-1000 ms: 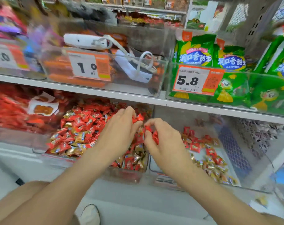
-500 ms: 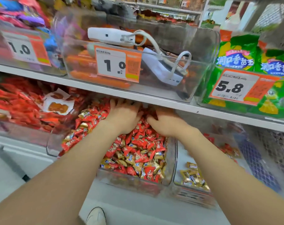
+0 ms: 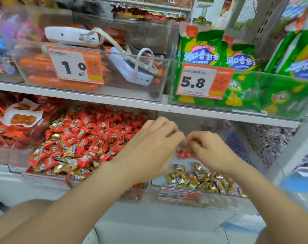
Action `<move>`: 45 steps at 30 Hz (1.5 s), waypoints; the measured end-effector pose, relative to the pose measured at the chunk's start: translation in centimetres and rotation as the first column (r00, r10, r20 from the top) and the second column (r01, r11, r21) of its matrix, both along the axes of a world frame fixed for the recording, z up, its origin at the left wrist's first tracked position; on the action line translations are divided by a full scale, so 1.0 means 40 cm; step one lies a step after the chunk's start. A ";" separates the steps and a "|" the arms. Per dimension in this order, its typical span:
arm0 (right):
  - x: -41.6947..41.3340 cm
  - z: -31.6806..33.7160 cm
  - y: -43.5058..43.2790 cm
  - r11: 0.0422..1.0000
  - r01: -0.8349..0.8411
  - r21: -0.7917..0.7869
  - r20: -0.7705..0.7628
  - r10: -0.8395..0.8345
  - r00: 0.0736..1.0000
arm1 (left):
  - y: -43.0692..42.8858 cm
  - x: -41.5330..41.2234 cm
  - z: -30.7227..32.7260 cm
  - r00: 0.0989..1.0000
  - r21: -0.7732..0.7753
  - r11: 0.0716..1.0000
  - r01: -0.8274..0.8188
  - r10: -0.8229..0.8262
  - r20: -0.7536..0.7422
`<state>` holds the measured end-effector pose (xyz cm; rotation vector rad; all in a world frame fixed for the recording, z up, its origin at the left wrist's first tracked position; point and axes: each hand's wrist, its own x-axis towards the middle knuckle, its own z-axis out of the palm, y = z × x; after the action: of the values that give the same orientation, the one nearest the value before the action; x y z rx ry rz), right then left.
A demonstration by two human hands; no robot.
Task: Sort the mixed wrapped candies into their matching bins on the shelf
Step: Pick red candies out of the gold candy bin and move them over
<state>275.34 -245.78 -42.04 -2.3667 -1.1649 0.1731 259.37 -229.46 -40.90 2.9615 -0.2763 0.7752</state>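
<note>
A clear left bin on the lower shelf holds a heap of red candies mixed with gold candies. The clear right bin has gold candies along its front and a few red candies behind them. My left hand hovers over the divide between the bins, fingers bunched and blurred; whether it holds anything is hidden. My right hand is over the right bin, fingertips pinched on something small and red, above the red candies.
The upper shelf overhangs the bins closely. It carries a clear bin with orange sausages, white power banks and cables, and a bin of green snack bags. Red packets lie left; a wire mesh panel stands right.
Both hands were dug deep into the left bin's candy heap half a second ago. They have pulled out and moved right, over the right bin.
</note>
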 end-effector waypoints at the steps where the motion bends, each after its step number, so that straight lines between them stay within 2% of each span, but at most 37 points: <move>1: 0.029 0.003 -0.032 0.994 0.025 -0.104 0.032 -0.022 0.999 | -0.033 0.016 -0.009 0.998 0.006 0.999 0.054 -0.054 -0.027; 3: 0.096 -0.005 -0.094 0.951 0.121 -0.283 0.102 -0.095 0.990 | -0.087 0.059 -0.037 0.987 -0.036 0.997 0.063 -0.068 -0.149; 6: 0.177 -0.037 -0.174 0.819 0.272 -0.505 0.173 -0.212 0.962 | -0.124 0.136 -0.106 0.930 -0.068 0.994 -0.080 0.050 -0.365; 9: 0.216 -0.067 -0.207 0.764 0.225 -0.605 0.111 -0.199 0.974 | -0.127 0.219 -0.164 0.835 -0.086 0.972 -0.218 0.140 -0.532; 13: 0.252 -0.126 -0.199 0.818 0.070 -0.571 -0.009 -0.091 0.996 | -0.140 0.307 -0.221 0.771 -0.098 0.943 -0.317 0.196 -0.606; 18: 0.284 -0.177 -0.185 0.837 -0.006 -0.547 0.014 0.017 1.000 | -0.145 0.380 -0.259 0.728 -0.100 0.951 -0.294 0.155 -0.668; 24: 0.283 -0.197 -0.172 0.877 -0.025 -0.480 -0.038 0.007 0.999 | -0.135 0.421 -0.268 0.775 -0.090 0.960 -0.265 0.156 -0.613; 28: 0.272 -0.193 -0.164 0.882 -0.066 -0.466 -0.065 0.040 0.997 | -0.127 0.427 -0.266 0.763 -0.222 0.930 -0.294 0.088 -0.640; 33: 0.260 -0.203 -0.144 0.843 -0.030 -0.538 -0.042 0.008 0.999 | -0.122 0.442 -0.262 0.788 -0.334 0.884 -0.326 0.059 -0.613; 39: 0.268 -0.159 -0.153 0.919 0.020 -0.395 -0.096 -0.063 0.993 | -0.112 0.444 -0.238 0.814 -0.438 0.821 -0.368 0.056 -0.579; 45: 0.280 -0.165 -0.160 0.927 0.032 -0.374 -0.122 -0.083 0.989 | -0.125 0.436 -0.241 0.759 -0.386 0.823 -0.416 0.081 -0.646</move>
<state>286.53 -252.20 -48.64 -2.6610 -1.0713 0.5727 276.83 -234.47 -50.54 2.5511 0.3465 -0.1375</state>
